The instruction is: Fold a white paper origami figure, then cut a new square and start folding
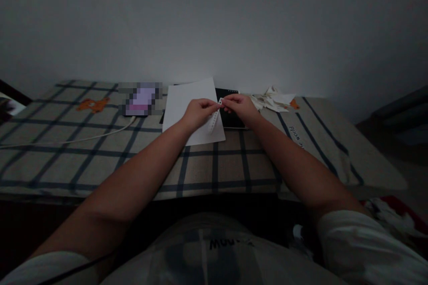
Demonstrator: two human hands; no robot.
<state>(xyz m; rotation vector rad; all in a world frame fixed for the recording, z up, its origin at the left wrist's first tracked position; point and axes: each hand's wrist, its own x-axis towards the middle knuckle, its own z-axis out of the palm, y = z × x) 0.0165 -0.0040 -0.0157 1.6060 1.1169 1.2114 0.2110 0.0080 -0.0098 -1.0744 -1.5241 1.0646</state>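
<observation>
On remote feed I saw left hand [199, 112] and right hand [243, 106] both pinching upper end of holed paper strip [213, 122], over right side of white sheet [182, 109]. Figured uneven tug could rip it at holes (weak spots); brushing wrist could shove sheet.

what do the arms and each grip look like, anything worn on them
The left arm and right arm are bare below the pale left sleeve and right sleeve. A thin dark strip crosses the left sleeve. Left grip and right grip are ungloved hands.
</observation>
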